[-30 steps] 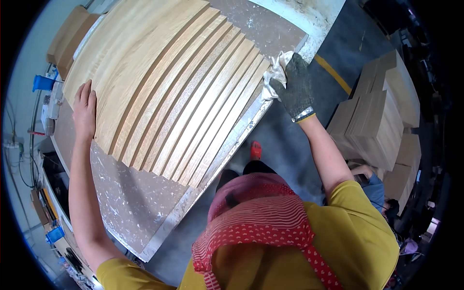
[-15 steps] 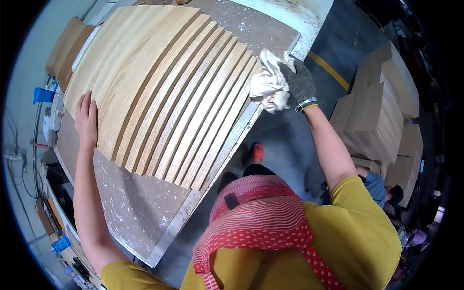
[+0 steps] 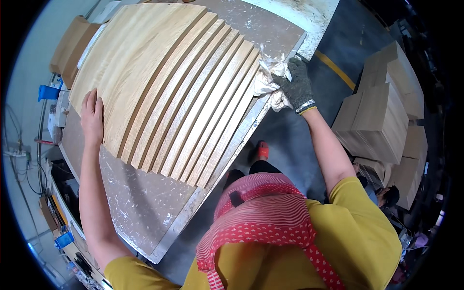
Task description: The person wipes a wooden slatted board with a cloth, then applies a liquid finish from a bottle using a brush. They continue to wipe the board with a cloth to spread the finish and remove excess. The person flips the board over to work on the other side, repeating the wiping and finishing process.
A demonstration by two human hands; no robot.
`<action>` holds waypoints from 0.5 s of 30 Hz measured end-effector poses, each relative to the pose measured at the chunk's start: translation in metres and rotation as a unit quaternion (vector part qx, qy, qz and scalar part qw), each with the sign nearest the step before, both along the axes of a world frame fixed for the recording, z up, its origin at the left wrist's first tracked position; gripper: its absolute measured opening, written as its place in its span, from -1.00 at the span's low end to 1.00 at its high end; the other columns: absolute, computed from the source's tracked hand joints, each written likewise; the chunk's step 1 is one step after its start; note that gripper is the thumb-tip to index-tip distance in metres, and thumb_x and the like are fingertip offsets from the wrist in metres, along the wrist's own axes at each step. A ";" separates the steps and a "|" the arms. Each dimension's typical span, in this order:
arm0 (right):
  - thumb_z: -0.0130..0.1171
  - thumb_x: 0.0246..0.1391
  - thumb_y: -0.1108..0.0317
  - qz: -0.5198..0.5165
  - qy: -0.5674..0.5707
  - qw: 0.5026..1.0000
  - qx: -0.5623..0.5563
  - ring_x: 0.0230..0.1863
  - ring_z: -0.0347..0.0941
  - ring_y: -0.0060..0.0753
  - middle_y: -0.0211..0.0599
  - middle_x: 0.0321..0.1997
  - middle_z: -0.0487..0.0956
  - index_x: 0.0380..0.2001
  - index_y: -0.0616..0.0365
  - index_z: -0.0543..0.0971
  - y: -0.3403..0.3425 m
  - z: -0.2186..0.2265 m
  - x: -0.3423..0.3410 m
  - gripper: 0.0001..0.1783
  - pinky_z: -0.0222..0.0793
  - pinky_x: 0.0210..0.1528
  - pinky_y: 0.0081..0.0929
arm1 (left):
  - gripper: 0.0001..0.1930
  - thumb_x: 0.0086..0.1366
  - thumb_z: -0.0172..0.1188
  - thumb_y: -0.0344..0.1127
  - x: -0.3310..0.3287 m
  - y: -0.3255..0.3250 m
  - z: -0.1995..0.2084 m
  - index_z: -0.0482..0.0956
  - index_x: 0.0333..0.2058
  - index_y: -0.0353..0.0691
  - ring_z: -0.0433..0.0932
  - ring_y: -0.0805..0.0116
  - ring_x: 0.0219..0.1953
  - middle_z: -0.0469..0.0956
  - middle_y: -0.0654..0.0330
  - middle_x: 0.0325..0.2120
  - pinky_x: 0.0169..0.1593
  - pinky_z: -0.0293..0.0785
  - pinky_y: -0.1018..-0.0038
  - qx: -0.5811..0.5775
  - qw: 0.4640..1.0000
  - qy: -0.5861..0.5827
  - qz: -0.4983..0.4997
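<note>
Several pale wooden boards (image 3: 140, 63) lie on the worktable, overlapped like steps, so that only a strip of each lower one shows. My left hand (image 3: 92, 115), bare, rests on the top board's left edge with its fingers stretched out flat. At the far right corner of the stack, my right hand (image 3: 296, 86), in a dark grey glove, grips a crumpled white rag (image 3: 268, 83). The rag touches the ends of the lower boards and hangs a little over the table edge. My right fingertips are partly hidden by the cloth.
The worktable (image 3: 140, 208) has a brown, paint-flecked top and a pale rim. Stacked cardboard (image 3: 372, 121) stands on the floor to the right, with a person (image 3: 386, 195) beside it. Blue cups (image 3: 48, 93) hang at the left. A yellow floor line (image 3: 336, 70) runs past the table.
My right hand has shifted slightly left and down, pressing the rag closer against the board ends. My left hand stays on the top board. The whole view has moved slightly.
</note>
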State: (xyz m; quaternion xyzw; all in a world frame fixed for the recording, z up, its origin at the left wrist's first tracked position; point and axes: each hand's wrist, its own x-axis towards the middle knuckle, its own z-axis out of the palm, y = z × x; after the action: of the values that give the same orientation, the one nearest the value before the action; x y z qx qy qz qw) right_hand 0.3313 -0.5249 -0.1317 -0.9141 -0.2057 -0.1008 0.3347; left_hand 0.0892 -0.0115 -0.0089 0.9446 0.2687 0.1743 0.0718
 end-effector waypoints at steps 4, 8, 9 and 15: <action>0.38 -0.06 0.22 -0.054 -0.006 0.993 0.107 -0.04 0.49 -0.11 -0.02 -0.07 0.54 -0.04 0.26 0.49 -0.002 0.040 -0.009 -0.46 0.39 0.04 -0.32 | -0.54 0.39 -0.09 -0.04 -0.001 -0.004 0.003 0.34 0.21 0.00 0.25 0.15 0.27 0.27 0.13 0.23 0.29 0.16 0.30 0.002 1.000 -0.007 0.007; 0.34 -0.07 0.27 0.156 -0.121 0.980 -0.008 0.00 0.50 -0.14 -0.03 0.00 0.54 -0.02 0.21 0.50 0.007 0.073 -0.038 -0.48 0.41 0.03 -0.34 | -0.54 0.39 -0.09 -0.04 0.001 -0.007 0.004 0.35 0.21 -0.02 0.27 0.13 0.26 0.29 0.12 0.22 0.28 0.17 0.31 0.004 1.000 -0.012 0.002; 0.26 -0.05 0.28 0.198 -0.124 0.971 -0.054 -0.02 0.50 -0.14 -0.04 -0.02 0.54 -0.03 0.17 0.50 0.017 0.069 -0.049 -0.53 0.42 0.00 -0.30 | -0.54 0.39 -0.09 -0.04 0.003 -0.007 0.005 0.35 0.21 -0.02 0.28 0.13 0.25 0.29 0.11 0.22 0.28 0.17 0.31 0.004 1.000 -0.013 0.000; 0.05 0.07 0.28 0.343 -0.146 0.898 -0.233 -0.19 0.56 -0.14 -0.15 -0.06 0.57 0.03 0.12 0.47 0.030 0.054 -0.050 -0.58 0.46 -0.19 -0.22 | -0.55 0.40 -0.11 -0.08 -0.001 -0.007 0.003 0.34 0.21 -0.02 0.26 0.11 0.26 0.27 0.11 0.23 0.28 0.16 0.30 0.012 1.000 -0.002 0.002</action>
State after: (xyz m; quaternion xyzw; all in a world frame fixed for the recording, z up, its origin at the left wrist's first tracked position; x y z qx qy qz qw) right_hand 0.2813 -0.4949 -0.0774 -0.8139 -0.5703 -0.0612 0.0927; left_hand 0.0879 -0.0190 -0.0058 0.9445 0.2685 0.1795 0.0607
